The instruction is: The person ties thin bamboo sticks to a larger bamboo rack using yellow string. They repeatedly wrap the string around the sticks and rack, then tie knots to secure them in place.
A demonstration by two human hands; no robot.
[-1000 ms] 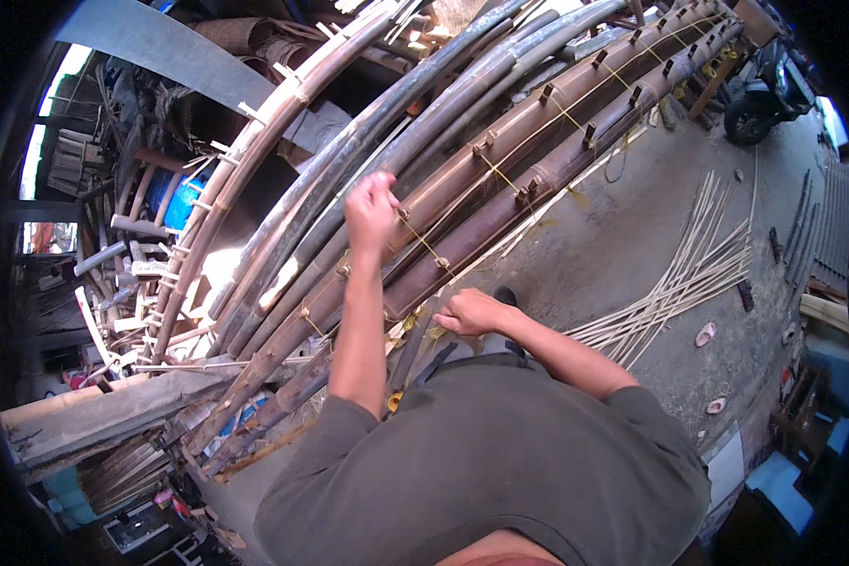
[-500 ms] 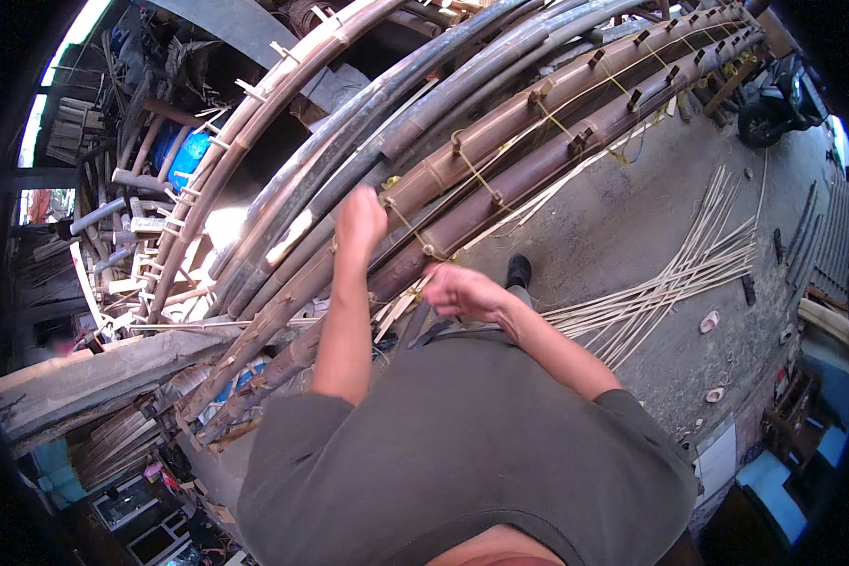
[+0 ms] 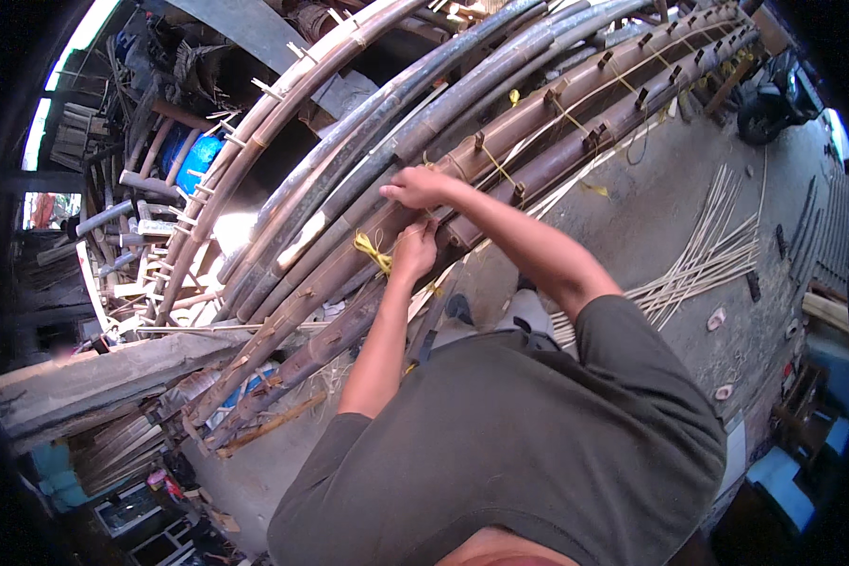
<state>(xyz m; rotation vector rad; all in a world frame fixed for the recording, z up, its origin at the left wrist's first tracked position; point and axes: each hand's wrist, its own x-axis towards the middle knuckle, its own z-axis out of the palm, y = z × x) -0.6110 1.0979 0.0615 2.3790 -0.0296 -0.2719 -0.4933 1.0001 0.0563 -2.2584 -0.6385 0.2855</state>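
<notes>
Two long brown bamboo poles run diagonally side by side, the upper pole (image 3: 509, 127) and the darker lower pole (image 3: 547, 174), joined at intervals by yellow cord lashings (image 3: 500, 168) around short pegs. Over the gap between them, my left hand (image 3: 413, 253) is closed with its fingertips pinched on thin yellow cord. Just above it my right hand (image 3: 419, 187) crosses over the upper pole, its fingers curled and closed; what they grip is hidden. A loose yellow cord bundle (image 3: 373, 251) lies beside my left wrist.
Several grey poles (image 3: 387, 123) lie beyond the brown pair. A pegged bamboo ladder rail (image 3: 241, 137) curves at the left, near a concrete beam (image 3: 113, 373). Thin bamboo strips (image 3: 703, 255) lie crossed on the floor at right. A motorbike wheel (image 3: 762, 123) stands far right.
My right hand has moved up and left from the lower pole to the upper one. My left hand has come down and right between the poles. The yellow bundle now shows beside it.
</notes>
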